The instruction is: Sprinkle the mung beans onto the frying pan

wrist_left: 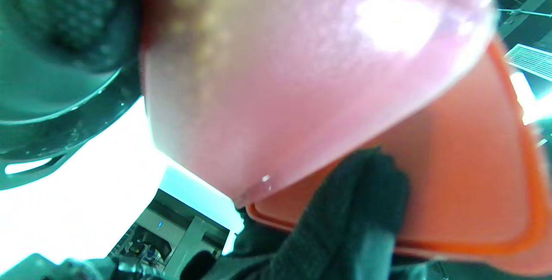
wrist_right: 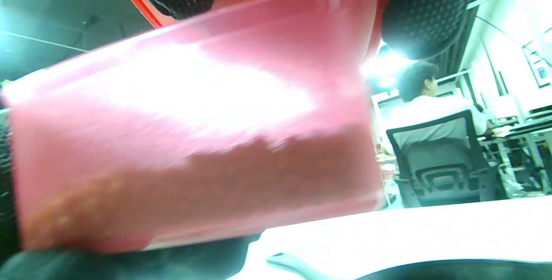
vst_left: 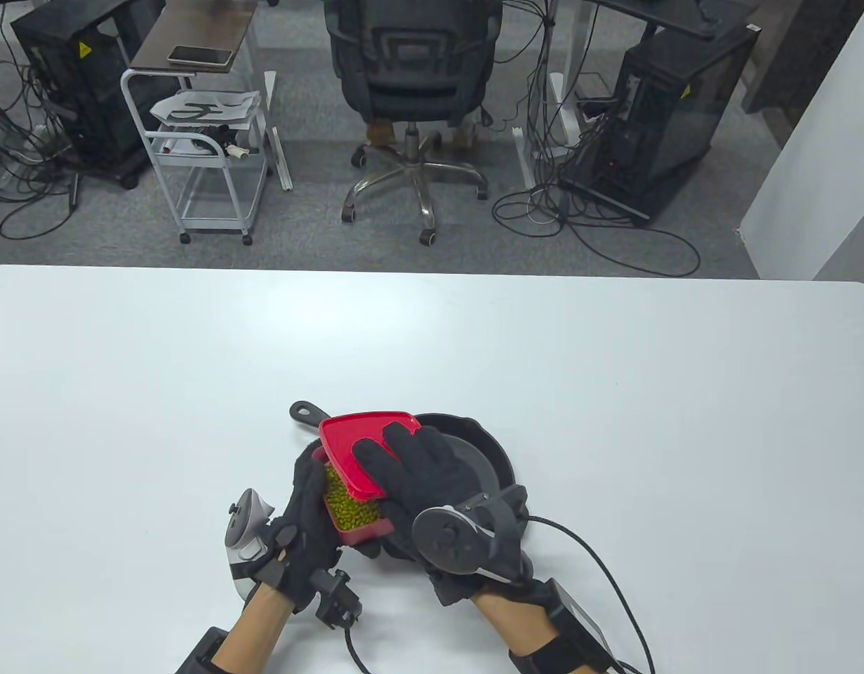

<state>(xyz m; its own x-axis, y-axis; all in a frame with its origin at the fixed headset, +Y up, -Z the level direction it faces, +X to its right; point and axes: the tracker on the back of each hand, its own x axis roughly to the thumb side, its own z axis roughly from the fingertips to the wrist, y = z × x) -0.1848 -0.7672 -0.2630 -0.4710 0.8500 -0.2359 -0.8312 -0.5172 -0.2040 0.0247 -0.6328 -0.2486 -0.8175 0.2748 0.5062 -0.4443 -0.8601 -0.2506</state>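
Note:
A black frying pan (vst_left: 491, 456) lies on the white table, its handle (vst_left: 304, 411) pointing far left. My left hand (vst_left: 307, 502) grips a red translucent container (vst_left: 361, 530) of green mung beans (vst_left: 347, 507) from its left side, above the pan's near left part. My right hand (vst_left: 403, 460) holds the red lid (vst_left: 354, 439), which sits shifted toward the far side so the beans show. In the left wrist view the container wall (wrist_left: 280, 77) fills the frame, with the lid (wrist_left: 465, 163) and a gloved finger (wrist_left: 358, 215) behind it. The right wrist view shows the container (wrist_right: 194, 120) above the pan rim (wrist_right: 431, 269).
The white table (vst_left: 614, 365) spreads wide around the pan. Cables run from both wrists toward the near edge (vst_left: 600, 562). Beyond the table's far edge stand an office chair (vst_left: 414, 84), a white cart (vst_left: 207, 154) and computer cases.

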